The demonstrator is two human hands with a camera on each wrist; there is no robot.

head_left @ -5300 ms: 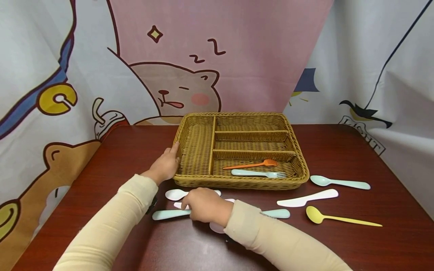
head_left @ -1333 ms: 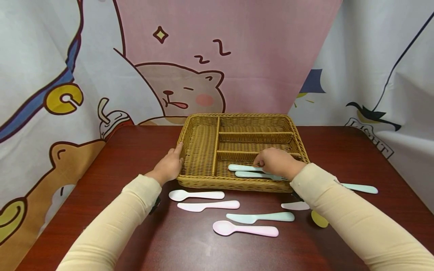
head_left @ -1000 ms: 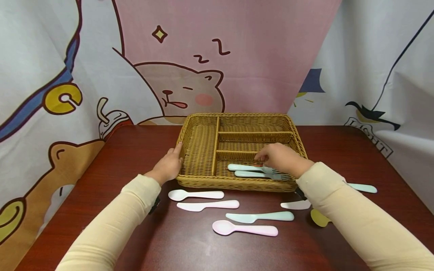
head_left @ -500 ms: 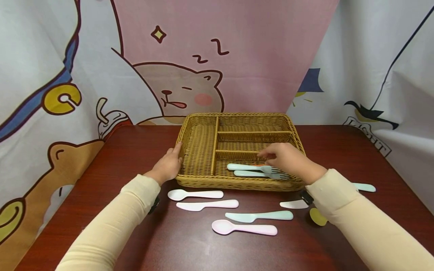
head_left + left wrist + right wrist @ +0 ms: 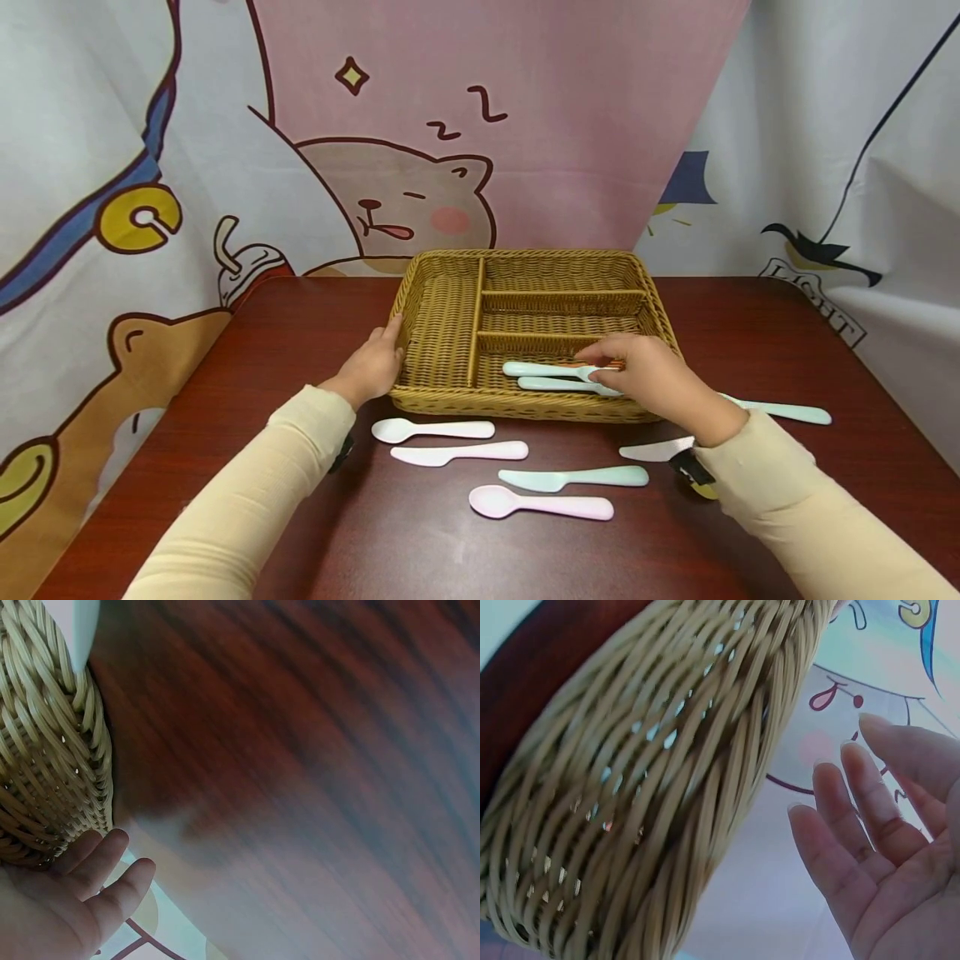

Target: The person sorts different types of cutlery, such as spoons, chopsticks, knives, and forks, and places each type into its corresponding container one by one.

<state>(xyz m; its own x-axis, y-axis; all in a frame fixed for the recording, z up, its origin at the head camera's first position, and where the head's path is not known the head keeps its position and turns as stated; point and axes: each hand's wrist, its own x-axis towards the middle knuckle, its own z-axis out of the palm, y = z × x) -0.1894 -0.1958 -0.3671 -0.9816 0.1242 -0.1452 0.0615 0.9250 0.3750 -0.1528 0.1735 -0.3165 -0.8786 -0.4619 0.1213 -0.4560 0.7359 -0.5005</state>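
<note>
Wicker meets the fingers of the left hand (image 5: pixel 367 367), which rest extended against the outer left wall of the divided basket (image 5: pixel 525 407) and grip nothing. The right hand (image 5: pixel 652 379) is released over the near right compartment, its fingers slightly bent and the thumb apart from the forefinger. Below it lie a far mint fork (image 5: pixel 532 369) and a near mint fork (image 5: pixel 551 384), side by side in that compartment (the hand hides most of their tines), with slivers of an orange utensil (image 5: pixel 617 364) just beyond. On the dark red tabletop (image 5: pixel 450 558), in front of the basket, are a white spoon (image 5: pixel 433 430), a pale pink knife (image 5: pixel 468 452), a mint knife (image 5: pixel 600 477) and, nearest, a pink spoon (image 5: pixel 542 503). Farther right, a white knife (image 5: pixel 654 451) shows partly beside the right wrist, and a mint handle (image 5: pixel 787 412) lies right of the basket. At the far side hangs a printed curtain (image 5: pixel 585 167)
</note>
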